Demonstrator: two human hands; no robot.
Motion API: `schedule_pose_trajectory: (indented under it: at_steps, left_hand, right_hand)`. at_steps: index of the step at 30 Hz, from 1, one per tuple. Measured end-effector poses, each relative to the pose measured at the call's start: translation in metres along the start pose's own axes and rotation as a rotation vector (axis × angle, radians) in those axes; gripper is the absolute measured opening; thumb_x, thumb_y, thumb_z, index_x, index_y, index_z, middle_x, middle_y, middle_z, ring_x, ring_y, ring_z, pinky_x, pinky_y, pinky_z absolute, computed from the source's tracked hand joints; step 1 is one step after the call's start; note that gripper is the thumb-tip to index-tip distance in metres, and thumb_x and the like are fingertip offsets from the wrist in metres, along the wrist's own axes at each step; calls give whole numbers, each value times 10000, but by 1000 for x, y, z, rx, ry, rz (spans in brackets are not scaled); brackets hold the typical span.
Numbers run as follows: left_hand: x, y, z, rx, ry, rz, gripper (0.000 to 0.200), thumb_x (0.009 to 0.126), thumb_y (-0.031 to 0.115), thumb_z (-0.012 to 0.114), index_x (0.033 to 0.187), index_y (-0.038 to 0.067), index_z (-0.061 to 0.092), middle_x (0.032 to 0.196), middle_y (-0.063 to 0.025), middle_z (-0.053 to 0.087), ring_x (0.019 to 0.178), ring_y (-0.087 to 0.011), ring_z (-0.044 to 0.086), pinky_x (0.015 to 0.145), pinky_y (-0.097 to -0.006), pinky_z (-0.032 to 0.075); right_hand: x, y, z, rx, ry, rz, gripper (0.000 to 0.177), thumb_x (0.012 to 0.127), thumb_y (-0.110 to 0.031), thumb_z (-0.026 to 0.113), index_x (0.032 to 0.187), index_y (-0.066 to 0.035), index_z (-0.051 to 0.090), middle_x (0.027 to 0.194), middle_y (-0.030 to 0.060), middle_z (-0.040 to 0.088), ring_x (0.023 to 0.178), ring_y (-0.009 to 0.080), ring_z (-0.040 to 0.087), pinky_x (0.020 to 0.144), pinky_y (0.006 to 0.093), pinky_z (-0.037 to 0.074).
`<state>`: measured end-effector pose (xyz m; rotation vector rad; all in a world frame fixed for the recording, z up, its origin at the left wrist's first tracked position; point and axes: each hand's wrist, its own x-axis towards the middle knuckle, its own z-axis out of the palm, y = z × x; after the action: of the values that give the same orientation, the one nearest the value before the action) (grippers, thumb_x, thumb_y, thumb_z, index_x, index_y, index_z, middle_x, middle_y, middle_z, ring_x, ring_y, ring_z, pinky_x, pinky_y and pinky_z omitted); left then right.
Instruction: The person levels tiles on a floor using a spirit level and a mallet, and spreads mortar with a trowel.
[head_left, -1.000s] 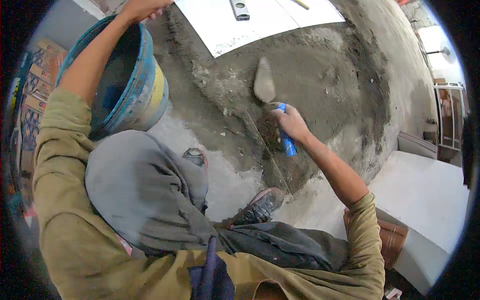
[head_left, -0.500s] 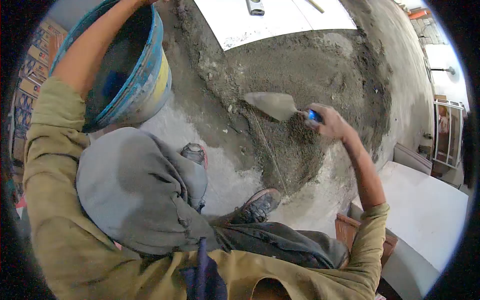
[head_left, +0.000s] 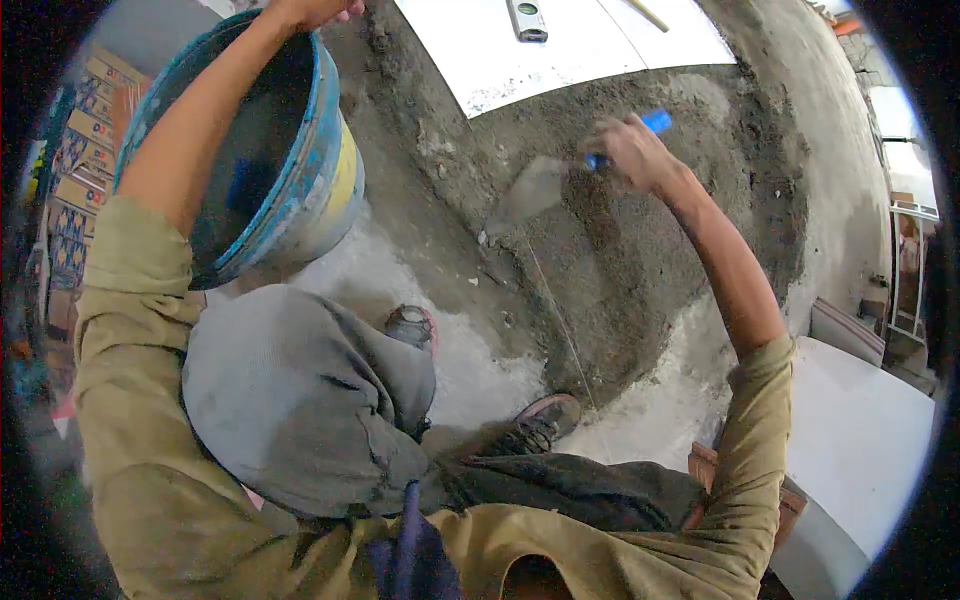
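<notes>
While the right hand (head_left: 630, 154) clasps the trowel (head_left: 530, 194) near the left edge of the mortar (head_left: 690, 240), a low sweep could snag the string (head_left: 561, 325) just beside it, and whether the left hand (head_left: 308, 11), by the rim of the bucket (head_left: 305, 215), holds anything cannot be told.

Trowel (head_left: 530, 195), earlier pointing toward white sheet (head_left: 585, 50), now points away; right grip (head_left: 630, 155) nearer sheet.
</notes>
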<state>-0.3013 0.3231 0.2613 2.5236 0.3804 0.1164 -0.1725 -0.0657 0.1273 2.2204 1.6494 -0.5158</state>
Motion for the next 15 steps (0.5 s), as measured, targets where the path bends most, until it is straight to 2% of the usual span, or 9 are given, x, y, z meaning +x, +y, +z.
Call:
schedule_pose_trajectory:
  at_steps: [2,9,12,14,15]
  left_hand:
    - [-3,5,-2,57,-13,-22,366,851,362,608,739,24,690,619,-72,645,555,-148,613,528,-307,486]
    - [2,3,-3,63,2,-38,364,846,364,610,736,27,694,623,-68,649,541,-153,609,542,-319,481]
    - [1,5,-4,141,1,-13,379,840,381,610,740,25,694,626,-67,650,545,-156,608,543,-302,476]
    - [-3,7,-4,61,22,-63,394,834,398,607,743,24,693,627,-68,652,548,-158,609,543,-298,473]
    - [-4,8,-5,64,28,-67,394,834,398,607,743,24,693,627,-68,652,548,-158,609,543,-298,473]
  right_hand:
    - [23,2,-10,18,253,-81,522,614,-124,742,1122,-118,625,1130,79,615,1114,271,546,964,429,383]
    - [64,-15,-41,6,260,16,491,641,-77,715,1119,-137,619,1108,70,623,1086,256,566,949,414,399]
    - [61,-18,-48,-25,314,10,460,690,-142,686,1139,-106,598,1080,109,644,1048,290,589,894,425,445]
    - [54,-21,-54,199,209,112,432,760,-242,653,1151,-77,577,994,169,657,960,347,617,820,440,484]
    - [48,-26,-54,295,247,192,414,803,-313,631,1110,-39,586,940,214,655,901,389,624,782,453,495]
